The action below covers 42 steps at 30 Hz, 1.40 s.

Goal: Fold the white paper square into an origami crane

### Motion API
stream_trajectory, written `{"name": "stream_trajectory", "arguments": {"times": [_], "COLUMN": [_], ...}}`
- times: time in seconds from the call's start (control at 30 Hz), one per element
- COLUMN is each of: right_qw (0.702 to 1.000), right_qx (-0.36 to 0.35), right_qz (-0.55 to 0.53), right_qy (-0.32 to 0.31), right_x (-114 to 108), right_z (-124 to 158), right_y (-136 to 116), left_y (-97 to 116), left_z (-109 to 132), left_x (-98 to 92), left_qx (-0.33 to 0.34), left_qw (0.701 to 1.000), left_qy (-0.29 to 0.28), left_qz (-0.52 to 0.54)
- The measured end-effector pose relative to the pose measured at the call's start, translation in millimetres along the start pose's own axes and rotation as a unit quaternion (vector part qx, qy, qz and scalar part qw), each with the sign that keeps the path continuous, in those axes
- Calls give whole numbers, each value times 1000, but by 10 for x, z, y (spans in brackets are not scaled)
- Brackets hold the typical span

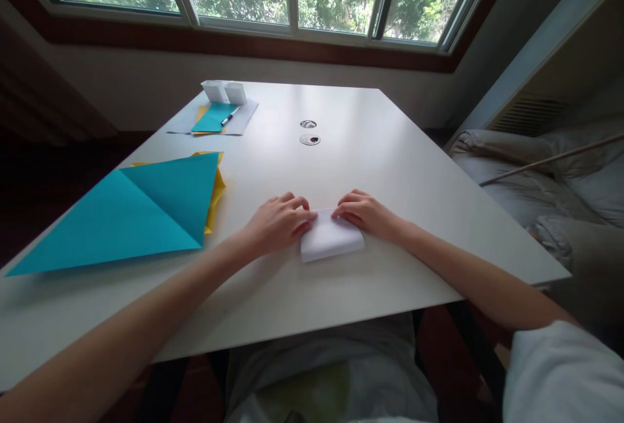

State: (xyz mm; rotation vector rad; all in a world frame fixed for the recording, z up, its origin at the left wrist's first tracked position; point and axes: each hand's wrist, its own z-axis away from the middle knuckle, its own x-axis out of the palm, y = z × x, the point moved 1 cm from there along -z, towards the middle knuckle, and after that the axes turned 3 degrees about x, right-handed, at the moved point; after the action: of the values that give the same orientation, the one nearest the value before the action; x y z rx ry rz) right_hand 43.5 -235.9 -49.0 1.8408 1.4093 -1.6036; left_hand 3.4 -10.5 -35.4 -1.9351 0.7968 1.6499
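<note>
A small folded white paper [329, 241] lies flat on the white table [370, 169] in front of me. My left hand [279, 221] rests at its left top edge with fingers curled and the fingertips pressing on the paper. My right hand [364, 212] mirrors it at the right top corner, fingers bent and pressing down on the fold. Both hands touch the same sheet from opposite sides.
A large teal folded sheet [131, 215] lies on a yellow sheet [215, 194] at the left. Far back left are more papers, a pen [229, 116] and two white folded boxes [225, 90]. Two round cable ports [309, 132] sit mid-table. A cushioned seat [560, 182] stands right.
</note>
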Motion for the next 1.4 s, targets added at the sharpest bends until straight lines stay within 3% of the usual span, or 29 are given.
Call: {"name": "stream_trajectory", "arguments": {"times": [0.27, 0.87, 1.4], "right_qw": [996, 978, 975], "right_qx": [19, 61, 78], "right_qz": [59, 183, 192], "right_qy": [-63, -74, -86], "right_x": [-111, -118, -143], "right_z": [-22, -10, 24], "right_y": [-55, -310, -452], "left_y": [50, 201, 273], "left_z": [9, 54, 73], "left_x": [-3, -59, -90], "left_qx": [-31, -51, -46], "left_qw": [999, 998, 998], "left_qy": [6, -10, -14], "left_qz": [18, -23, -39]}}
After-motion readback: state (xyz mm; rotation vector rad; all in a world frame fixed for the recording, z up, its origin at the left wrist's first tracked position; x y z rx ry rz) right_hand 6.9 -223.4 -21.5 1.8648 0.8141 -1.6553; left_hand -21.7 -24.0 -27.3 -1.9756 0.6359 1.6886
